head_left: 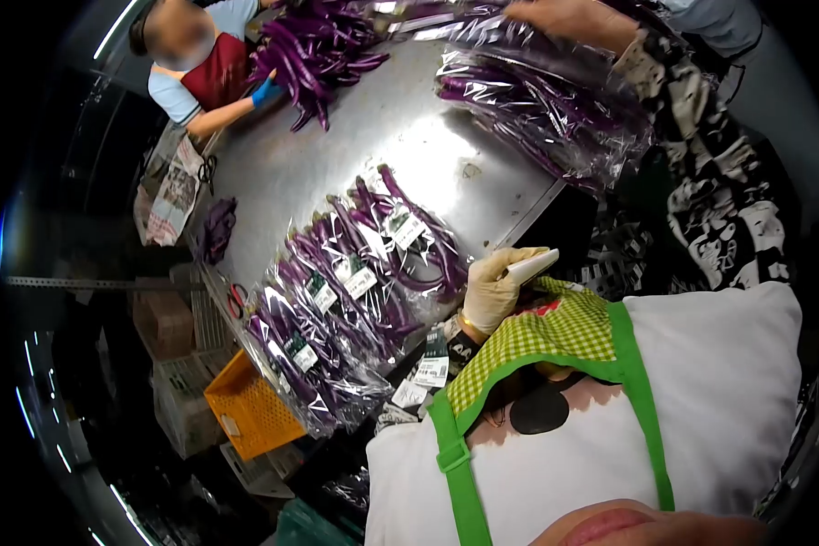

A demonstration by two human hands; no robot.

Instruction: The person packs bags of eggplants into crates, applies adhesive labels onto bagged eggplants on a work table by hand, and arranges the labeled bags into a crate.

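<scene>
My left hand (490,293), in a pale glove, is closed around a white, flat, slab-like object (532,265) near the table edge. Far ahead at the top, my right hand (578,20) comes out of a black-and-white sleeve; its fingers rest on clear plastic and seem to grip it, though the frame edge cuts the hand off. Below it lies a large clear bag of eggplants (541,105). Left of my left hand, several bagged eggplants (350,264) lie in a row with white-and-green labels on them. More labels (433,370) are by my left sleeve.
Across the metal table (364,146), a person (214,77) with a blue glove handles loose eggplants (318,45). Another person's light-blue sleeve (714,23) shows top right. Red-handled scissors (237,298) lie at the table's left edge. Below are an orange crate (250,405) and other bins.
</scene>
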